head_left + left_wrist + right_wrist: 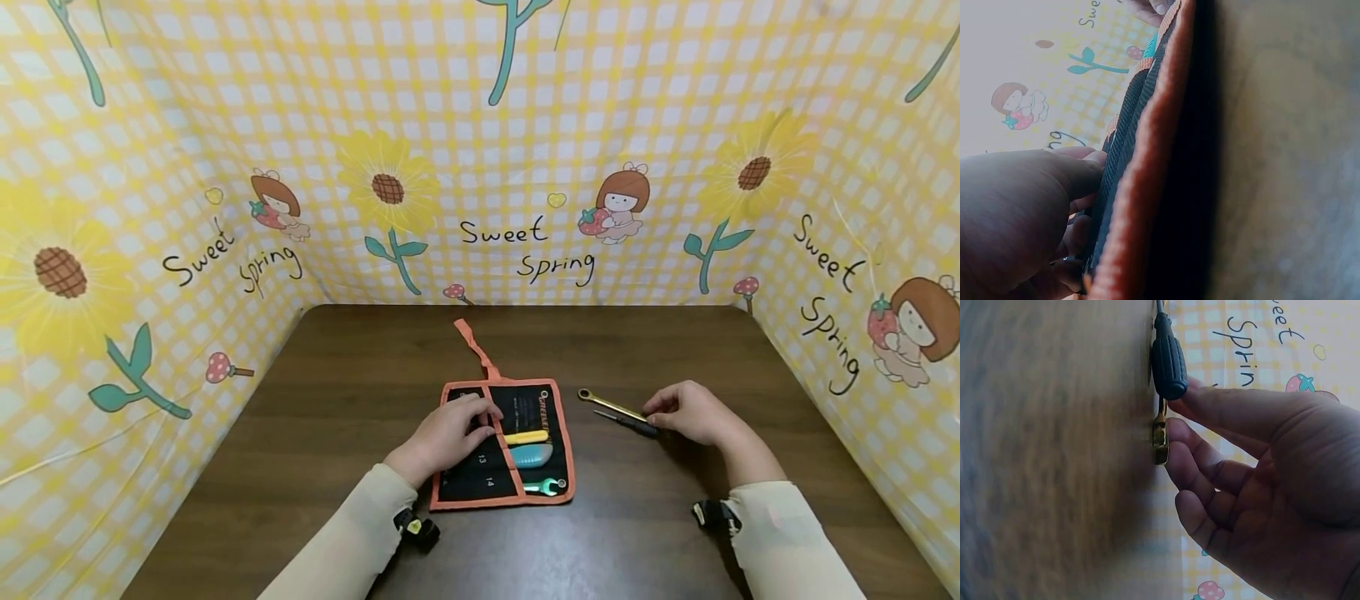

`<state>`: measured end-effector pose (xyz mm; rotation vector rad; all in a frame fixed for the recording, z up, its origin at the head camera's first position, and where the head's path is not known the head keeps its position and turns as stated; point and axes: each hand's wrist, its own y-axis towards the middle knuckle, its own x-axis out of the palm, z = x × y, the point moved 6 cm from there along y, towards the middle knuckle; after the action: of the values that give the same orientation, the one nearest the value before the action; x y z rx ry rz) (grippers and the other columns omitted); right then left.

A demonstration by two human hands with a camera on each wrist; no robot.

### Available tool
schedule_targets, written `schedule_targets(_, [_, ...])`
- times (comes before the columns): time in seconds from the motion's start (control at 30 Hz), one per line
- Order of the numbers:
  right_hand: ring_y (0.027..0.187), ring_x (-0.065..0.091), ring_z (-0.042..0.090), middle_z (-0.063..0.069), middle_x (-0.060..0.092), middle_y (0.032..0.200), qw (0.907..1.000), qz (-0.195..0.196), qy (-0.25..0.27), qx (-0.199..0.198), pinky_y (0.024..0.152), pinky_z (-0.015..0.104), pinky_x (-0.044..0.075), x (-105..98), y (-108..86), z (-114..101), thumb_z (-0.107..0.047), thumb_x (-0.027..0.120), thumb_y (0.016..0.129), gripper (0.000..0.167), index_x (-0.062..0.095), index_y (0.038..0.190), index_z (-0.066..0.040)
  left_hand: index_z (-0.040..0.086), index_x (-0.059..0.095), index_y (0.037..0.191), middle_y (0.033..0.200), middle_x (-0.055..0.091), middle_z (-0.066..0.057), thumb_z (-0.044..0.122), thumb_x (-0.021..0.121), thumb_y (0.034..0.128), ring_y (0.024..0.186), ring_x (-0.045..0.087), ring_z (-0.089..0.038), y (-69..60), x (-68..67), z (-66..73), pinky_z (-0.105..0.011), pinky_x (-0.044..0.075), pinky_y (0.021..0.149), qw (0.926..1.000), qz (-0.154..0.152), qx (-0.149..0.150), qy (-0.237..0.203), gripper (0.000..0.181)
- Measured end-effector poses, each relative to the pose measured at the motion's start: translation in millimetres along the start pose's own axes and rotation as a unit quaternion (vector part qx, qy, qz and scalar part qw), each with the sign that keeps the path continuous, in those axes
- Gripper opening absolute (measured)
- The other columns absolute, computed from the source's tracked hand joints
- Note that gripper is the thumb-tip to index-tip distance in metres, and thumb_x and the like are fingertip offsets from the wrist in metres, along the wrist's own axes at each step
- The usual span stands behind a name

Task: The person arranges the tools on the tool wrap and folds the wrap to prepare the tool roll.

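A black tool pouch (457, 479) with orange trim lies on the table, its pockets holding a yellow-handled tool (527, 437), a teal-handled tool (532, 455) and a green wrench (542, 487). My left hand (448, 433) rests on the pouch, loosely bent fingers touching it near the middle orange strip. Just right of the pouch lie a gold ratchet wrench (611, 405) and a black-handled screwdriver (1170, 359), side by side. The thumb and fingers of my right hand (690, 412) pinch the near end of the wrench, close beside the screwdriver's handle.
An orange tie strap (474, 346) stretches from the pouch's far edge. The brown wooden table (360, 350) meets a yellow checked cloth (480, 275) at the back and both sides. Each wrist wears a small black camera.
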<state>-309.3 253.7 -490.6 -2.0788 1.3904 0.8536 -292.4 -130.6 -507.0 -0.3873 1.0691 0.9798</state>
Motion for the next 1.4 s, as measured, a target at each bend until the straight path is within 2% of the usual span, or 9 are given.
schedule_targets(0.5, [0.077, 0.064, 0.016, 0.004, 0.077, 0.087, 0.9999, 0.015, -0.001, 0.007, 0.068, 0.029, 0.049, 0.9, -0.7, -0.7, -0.004, 0.085, 0.084, 0.013, 0.080, 0.096, -0.002, 0.033, 0.073, 0.124, 0.100, 0.056, 0.014, 0.028, 0.068, 0.1047, 0.081, 0.054, -0.006, 1.4, 3.9, -0.2, -0.029, 0.050, 0.075, 0.9995, -0.012, -0.007, 0.030, 0.020])
schedule_targets(0.73, [0.078, 0.062, 0.014, -0.001, 0.076, 0.085, 0.9988, 0.024, -0.041, 0.013, 0.071, 0.035, 0.050, 0.0, 0.3, 1.0, -0.007, 0.085, 0.084, 0.006, 0.081, 0.089, -0.009, 0.034, 0.074, 0.124, 0.103, 0.057, 0.013, 0.029, 0.067, 0.1051, 0.083, 0.055, -0.005, 1.5, 4.7, -1.0, -0.030, 0.051, 0.076, 0.9990, -0.025, -0.018, 0.032, 0.021])
schedule_targets(1.07, [0.073, 0.059, 0.013, -0.006, 0.070, 0.079, 0.9944, 0.031, -0.101, 0.005, 0.071, 0.038, 0.049, -0.9, -0.2, -7.5, -0.010, 0.083, 0.086, 0.006, 0.077, 0.085, -0.012, 0.033, 0.072, 0.114, 0.100, 0.056, 0.013, 0.027, 0.068, 0.1046, 0.080, 0.054, -0.006, 2.1, 3.5, -0.3, -0.029, 0.050, 0.072, 0.9995, -0.018, -0.015, 0.023, 0.011])
schedule_targets(1.27, [0.072, 0.057, 0.015, -0.003, 0.065, 0.078, 0.9961, 0.009, -0.088, 0.007, 0.069, 0.038, 0.048, 3.3, -0.9, -6.9, -0.008, 0.077, 0.090, 0.006, 0.072, 0.086, -0.009, 0.031, 0.071, 0.112, 0.100, 0.056, 0.013, 0.027, 0.068, 0.1044, 0.081, 0.055, -0.007, 1.7, 3.3, 1.2, -0.029, 0.050, 0.073, 0.9995, -0.018, -0.012, 0.021, 0.009])
schedule_targets(1.4, [0.074, 0.057, 0.015, -0.002, 0.064, 0.079, 0.9977, 0.008, -0.067, 0.001, 0.069, 0.037, 0.048, 4.0, -1.1, -6.4, -0.006, 0.075, 0.092, 0.008, 0.070, 0.087, -0.008, 0.032, 0.070, 0.111, 0.099, 0.055, 0.013, 0.027, 0.068, 0.1044, 0.081, 0.055, -0.007, 1.3, 3.6, 0.6, -0.029, 0.050, 0.073, 0.9996, -0.016, -0.013, 0.020, 0.009])
